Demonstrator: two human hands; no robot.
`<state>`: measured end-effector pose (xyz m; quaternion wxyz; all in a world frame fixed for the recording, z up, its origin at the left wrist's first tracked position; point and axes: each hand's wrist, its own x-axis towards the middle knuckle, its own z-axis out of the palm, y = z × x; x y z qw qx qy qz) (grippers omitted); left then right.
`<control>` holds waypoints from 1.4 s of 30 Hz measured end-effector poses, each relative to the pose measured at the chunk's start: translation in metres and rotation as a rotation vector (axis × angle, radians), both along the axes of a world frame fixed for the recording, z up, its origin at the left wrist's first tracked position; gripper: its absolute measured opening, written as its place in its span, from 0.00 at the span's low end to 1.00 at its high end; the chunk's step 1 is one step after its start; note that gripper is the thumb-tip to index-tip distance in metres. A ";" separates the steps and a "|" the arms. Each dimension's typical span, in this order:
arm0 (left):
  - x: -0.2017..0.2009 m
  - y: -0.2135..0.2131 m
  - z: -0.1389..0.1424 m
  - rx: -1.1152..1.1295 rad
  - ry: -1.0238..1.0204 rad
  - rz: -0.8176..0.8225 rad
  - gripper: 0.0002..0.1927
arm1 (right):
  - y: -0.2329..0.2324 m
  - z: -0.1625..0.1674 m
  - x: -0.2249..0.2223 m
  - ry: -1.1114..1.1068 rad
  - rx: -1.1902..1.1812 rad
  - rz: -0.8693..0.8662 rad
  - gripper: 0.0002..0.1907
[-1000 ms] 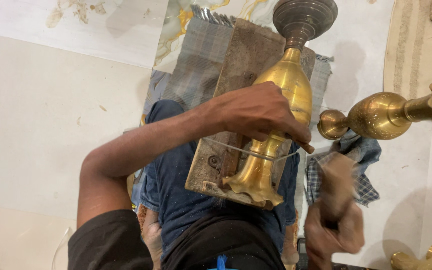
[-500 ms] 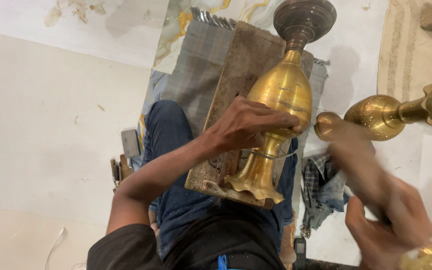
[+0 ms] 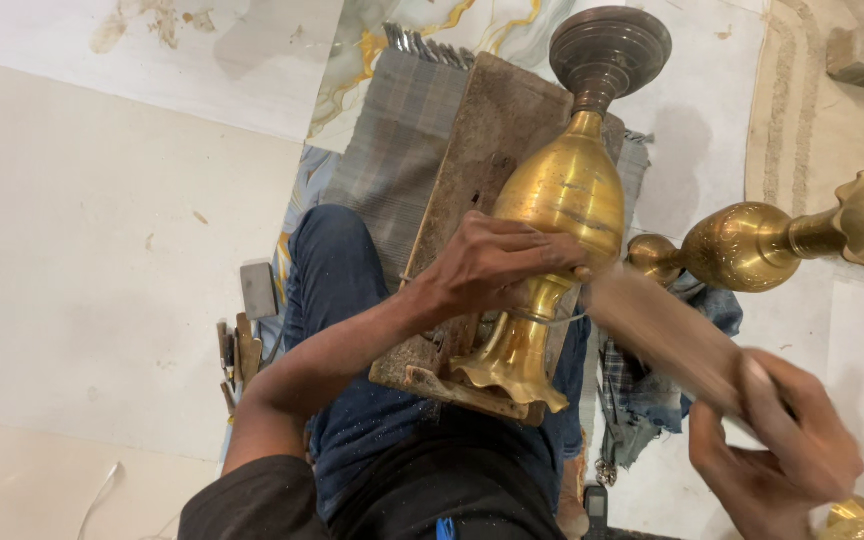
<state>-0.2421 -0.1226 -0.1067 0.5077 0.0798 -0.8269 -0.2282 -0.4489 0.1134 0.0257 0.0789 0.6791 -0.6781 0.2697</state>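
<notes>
Swung down toward the vase since half a second ago, the right hand (image 3: 777,450) grips a blurred wooden block (image 3: 667,335).
Left hand (image 3: 497,265), fingers wrapped, steadies the brass vase (image 3: 552,215) lying on a wooden board (image 3: 482,150) across the lap.

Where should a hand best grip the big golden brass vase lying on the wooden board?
Grip the brass vase at its narrow neck between belly and flared foot, coming from the left side, as the left hand does; it is slim enough to wrap, and the wooden mallet swings in from the right.
</notes>
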 end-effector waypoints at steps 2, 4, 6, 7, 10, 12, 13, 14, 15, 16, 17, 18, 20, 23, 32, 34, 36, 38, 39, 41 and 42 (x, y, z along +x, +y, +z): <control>0.000 -0.005 0.000 -0.021 -0.023 -0.041 0.22 | 0.002 -0.002 0.004 0.035 0.022 -0.067 0.28; 0.002 -0.006 -0.001 -0.026 -0.048 -0.051 0.21 | 0.003 -0.004 0.005 0.027 0.047 -0.072 0.29; 0.002 -0.010 -0.002 -0.051 -0.076 -0.047 0.21 | 0.003 -0.008 0.004 -0.036 -0.032 0.024 0.31; 0.002 -0.014 -0.002 -0.081 -0.070 -0.072 0.21 | 0.002 -0.012 0.003 -0.026 -0.073 0.027 0.31; 0.004 -0.018 -0.003 -0.119 -0.066 -0.127 0.21 | 0.009 -0.022 0.001 0.069 -0.046 0.009 0.33; 0.005 -0.021 -0.003 -0.140 -0.074 -0.161 0.20 | 0.016 -0.029 -0.002 0.228 0.067 -0.035 0.34; 0.005 -0.022 -0.003 -0.139 -0.093 -0.158 0.21 | 0.019 -0.035 -0.002 0.168 -0.010 0.003 0.35; 0.005 -0.022 -0.002 -0.141 -0.113 -0.157 0.23 | 0.019 -0.043 -0.001 0.085 -0.109 0.040 0.36; 0.005 -0.022 -0.002 -0.146 -0.131 -0.151 0.25 | 0.017 -0.051 -0.001 -0.025 -0.236 0.109 0.35; 0.004 -0.021 -0.001 -0.098 -0.099 -0.165 0.24 | 0.017 -0.058 0.001 -0.020 -0.195 0.042 0.34; 0.002 -0.019 -0.001 -0.043 -0.067 -0.180 0.23 | 0.017 -0.065 0.004 -0.016 -0.149 -0.026 0.34; 0.000 -0.018 0.000 0.007 -0.035 -0.195 0.23 | 0.016 -0.072 0.007 -0.015 -0.108 -0.094 0.34; -0.008 -0.002 0.000 0.260 0.161 -0.071 0.19 | 0.014 -0.080 0.015 -0.178 -0.084 -0.195 0.34; -0.017 0.022 -0.001 0.407 0.336 0.095 0.13 | 0.006 -0.083 0.026 -0.399 -0.084 -0.231 0.31; -0.023 0.036 0.007 0.368 0.447 0.267 0.17 | -0.040 -0.029 0.022 -0.594 -0.107 -0.057 0.30; -0.023 0.038 0.006 0.348 0.463 0.284 0.17 | -0.052 0.002 0.018 -0.498 -0.104 0.065 0.31; -0.027 0.038 0.001 0.332 0.500 0.293 0.16 | -0.063 0.037 0.018 -0.321 -0.041 0.213 0.32; -0.026 0.039 -0.009 0.315 0.462 0.357 0.14 | -0.069 0.075 0.019 -0.133 0.098 0.284 0.35; -0.026 0.038 -0.014 0.303 0.446 0.388 0.13 | -0.076 0.088 0.020 0.063 0.208 0.281 0.39; -0.029 0.036 -0.026 0.268 0.415 0.397 0.11 | -0.090 0.109 0.020 0.557 0.424 0.285 0.48; -0.029 0.036 -0.031 0.250 0.398 0.401 0.09 | -0.095 0.112 0.022 0.664 0.471 0.281 0.48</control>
